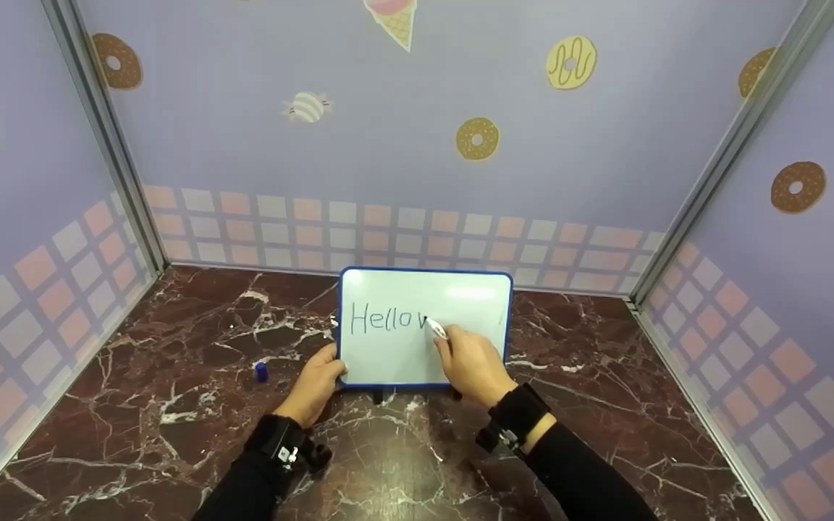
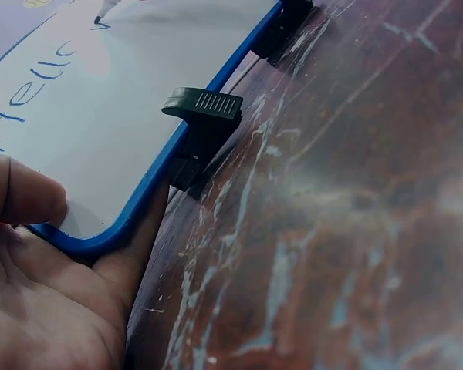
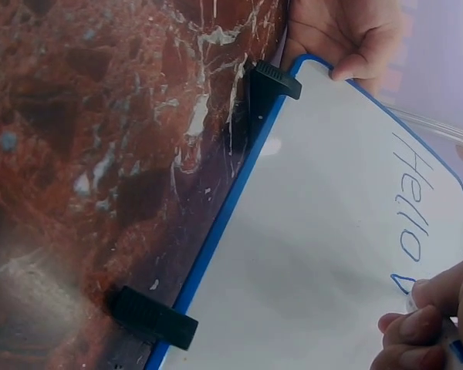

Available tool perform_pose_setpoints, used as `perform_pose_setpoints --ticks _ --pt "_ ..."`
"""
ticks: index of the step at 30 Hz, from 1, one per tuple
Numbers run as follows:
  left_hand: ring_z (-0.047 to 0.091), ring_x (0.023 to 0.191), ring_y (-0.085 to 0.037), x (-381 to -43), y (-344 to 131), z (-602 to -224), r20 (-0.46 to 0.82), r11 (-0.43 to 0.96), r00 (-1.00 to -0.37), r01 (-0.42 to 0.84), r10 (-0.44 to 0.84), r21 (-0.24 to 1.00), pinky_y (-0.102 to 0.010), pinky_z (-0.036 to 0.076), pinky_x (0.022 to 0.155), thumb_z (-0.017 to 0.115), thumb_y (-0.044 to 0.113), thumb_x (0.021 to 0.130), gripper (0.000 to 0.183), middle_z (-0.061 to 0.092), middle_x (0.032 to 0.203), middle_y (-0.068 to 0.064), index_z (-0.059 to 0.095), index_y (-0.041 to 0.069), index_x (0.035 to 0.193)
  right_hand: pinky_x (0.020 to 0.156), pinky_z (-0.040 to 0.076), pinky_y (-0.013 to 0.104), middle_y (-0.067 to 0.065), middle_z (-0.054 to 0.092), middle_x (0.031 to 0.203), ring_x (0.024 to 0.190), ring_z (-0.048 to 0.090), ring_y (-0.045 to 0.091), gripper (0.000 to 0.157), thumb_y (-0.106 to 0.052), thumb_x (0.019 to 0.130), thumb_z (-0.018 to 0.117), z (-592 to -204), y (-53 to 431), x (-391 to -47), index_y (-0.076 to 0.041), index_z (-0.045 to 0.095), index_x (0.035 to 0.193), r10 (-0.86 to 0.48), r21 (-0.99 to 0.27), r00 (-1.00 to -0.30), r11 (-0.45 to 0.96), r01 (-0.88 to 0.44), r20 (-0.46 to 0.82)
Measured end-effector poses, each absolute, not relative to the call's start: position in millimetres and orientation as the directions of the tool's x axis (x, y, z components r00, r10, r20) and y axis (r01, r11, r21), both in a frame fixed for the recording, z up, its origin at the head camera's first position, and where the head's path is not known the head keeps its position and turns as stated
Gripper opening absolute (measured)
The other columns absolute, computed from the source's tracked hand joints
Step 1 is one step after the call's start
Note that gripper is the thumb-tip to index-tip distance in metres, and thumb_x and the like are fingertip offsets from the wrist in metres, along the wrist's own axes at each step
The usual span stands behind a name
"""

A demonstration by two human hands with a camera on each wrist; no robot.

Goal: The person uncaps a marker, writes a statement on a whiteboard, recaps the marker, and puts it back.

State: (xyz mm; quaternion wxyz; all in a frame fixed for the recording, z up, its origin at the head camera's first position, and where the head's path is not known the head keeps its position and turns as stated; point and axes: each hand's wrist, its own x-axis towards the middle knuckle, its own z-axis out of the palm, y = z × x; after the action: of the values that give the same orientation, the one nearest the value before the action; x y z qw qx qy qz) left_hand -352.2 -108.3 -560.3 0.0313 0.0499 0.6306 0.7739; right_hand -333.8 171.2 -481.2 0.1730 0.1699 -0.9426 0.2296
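A small whiteboard (image 1: 395, 362) with a blue frame leans upright on the table, with "Hello" and the start of another letter written on it in blue. My left hand (image 1: 317, 383) grips its lower left corner, thumb on the white face and fingers behind, as the left wrist view shows. In my right hand (image 1: 476, 365) is a white marker (image 1: 437, 329), pinched near its tip, which meets the board just right of "Hello". The right wrist view shows the curled fingers (image 3: 420, 327) round the marker close up.
Two black clips (image 2: 204, 108) (image 3: 154, 316) hold the board's lower edge at the table. A blue marker cap (image 1: 261, 372) stands on the marbled table (image 1: 192, 434) left of my left hand. Patterned lilac panels (image 1: 417, 152) enclose the back and both sides.
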Motion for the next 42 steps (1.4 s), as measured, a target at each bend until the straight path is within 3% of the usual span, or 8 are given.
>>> perform_pose_setpoints --ticks 13,32,42 --pt "0.069 0.11 -0.028 -352.2 -108.2 -561.1 0.044 -0.194 -0.993 0.022 0.106 0.981 -0.035 0.059 0.09 0.047 -0.011 0.087 0.053 0.071 0.129 -0.023 0.059 -0.015 0.138 0.063 0.052 0.043 0.004 0.065 0.081 0.068 0.059 0.022 0.019 -0.02 0.113 0.062 -477.4 170.7 -336.8 -0.004 0.07 0.107 -0.232 -0.365 -0.87 0.838 -0.406 0.434" --pt "0.069 0.103 -0.026 -351.9 -108.2 -559.9 0.049 -0.193 -0.992 0.027 0.112 0.981 -0.035 0.058 0.087 0.048 -0.011 0.087 0.049 0.072 0.122 -0.021 0.061 -0.013 0.134 0.063 0.052 0.044 0.002 0.063 0.079 0.067 0.058 0.021 0.019 -0.021 0.113 0.062 -478.9 172.4 -336.0 -0.006 0.069 0.104 -0.22 -0.381 -0.881 0.838 -0.39 0.419" --pt "0.069 0.101 -0.026 -353.0 -108.1 -561.2 0.042 -0.197 -0.994 0.022 0.1 0.98 -0.034 0.059 0.084 0.047 -0.012 0.087 0.046 0.072 0.121 -0.021 0.061 -0.014 0.131 0.064 0.055 0.044 0.002 0.066 0.081 0.068 0.06 0.02 0.021 -0.022 0.113 0.062 -484.2 173.6 -332.7 -0.004 0.072 0.113 -0.224 -0.389 -0.894 0.84 -0.379 0.387"
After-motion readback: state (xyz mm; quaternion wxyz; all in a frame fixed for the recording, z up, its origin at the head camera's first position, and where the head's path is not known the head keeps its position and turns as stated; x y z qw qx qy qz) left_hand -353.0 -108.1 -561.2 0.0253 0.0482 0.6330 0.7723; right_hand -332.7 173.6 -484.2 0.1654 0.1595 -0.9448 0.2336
